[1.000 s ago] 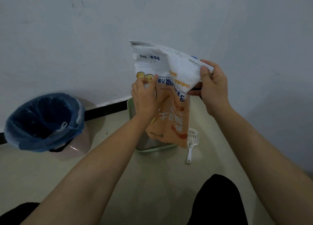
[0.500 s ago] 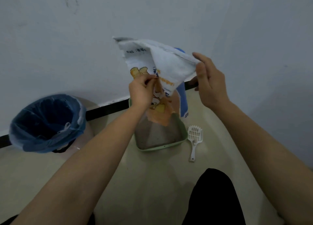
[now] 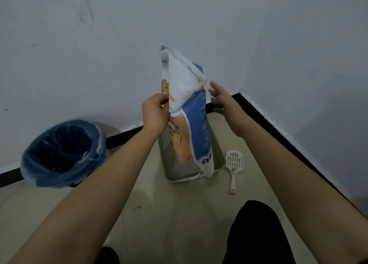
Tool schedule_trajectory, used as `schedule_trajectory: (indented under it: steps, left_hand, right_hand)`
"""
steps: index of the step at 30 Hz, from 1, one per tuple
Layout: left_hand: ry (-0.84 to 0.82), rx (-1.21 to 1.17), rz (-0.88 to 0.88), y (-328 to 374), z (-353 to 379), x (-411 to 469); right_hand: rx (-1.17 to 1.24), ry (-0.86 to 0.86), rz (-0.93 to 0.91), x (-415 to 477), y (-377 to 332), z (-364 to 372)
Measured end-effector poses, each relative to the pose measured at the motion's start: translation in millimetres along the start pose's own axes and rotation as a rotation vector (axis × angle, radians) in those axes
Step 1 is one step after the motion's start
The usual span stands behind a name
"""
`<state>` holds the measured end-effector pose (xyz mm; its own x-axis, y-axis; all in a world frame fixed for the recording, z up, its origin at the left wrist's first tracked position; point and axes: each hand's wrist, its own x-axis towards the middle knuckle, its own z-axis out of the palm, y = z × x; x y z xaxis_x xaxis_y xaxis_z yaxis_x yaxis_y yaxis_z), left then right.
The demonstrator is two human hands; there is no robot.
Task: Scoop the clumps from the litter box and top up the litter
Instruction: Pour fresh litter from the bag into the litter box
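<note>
The left grip pinches the near edge of the litter bag between curled fingers and thumb, holding it upended so that its lower end hangs into the near right corner of the green litter box on the floor. The right grip is spread, fingers straight, at the bag's stitched upper corner; whether it touches cannot be told. A white scoop lies just right of the box, and a blue-lined bin stands well to its left.
</note>
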<state>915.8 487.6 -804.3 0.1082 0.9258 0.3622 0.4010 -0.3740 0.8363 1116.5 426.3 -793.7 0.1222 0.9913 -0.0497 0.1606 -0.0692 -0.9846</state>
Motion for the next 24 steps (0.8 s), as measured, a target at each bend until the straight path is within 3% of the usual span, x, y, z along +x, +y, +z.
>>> schedule_trajectory:
  steps: [5, 9, 12, 14, 18, 22, 24]
  left_hand:
    - [-0.02, 0.031, 0.024, -6, 4, -1]
    - [0.009, 0.023, 0.01, -5, 0, 3]
    - [0.101, -0.067, -0.087, -10, -13, 14]
    - [0.095, -0.07, -0.097, -11, -19, 16]
    - [0.019, -0.009, -0.022, -9, -16, 13]
    - [0.127, -0.074, -0.062, -10, -19, 18]
    - [0.065, -0.035, -0.049, -13, -21, 19]
  right_hand:
    - [-0.193, 0.056, -0.191, 9, -3, -4]
    - [-0.357, 0.332, -0.414, 18, 7, -12]
    - [-0.369, 0.548, -0.308, 20, 18, -38]
    - [-0.382, 0.519, -0.27, 20, 25, -44]
    - [-0.327, 0.381, -0.367, 12, 18, -24]
    - [-0.443, 0.489, -0.434, 13, 17, -23]
    - [-0.492, 0.423, -0.412, 12, 16, -19]
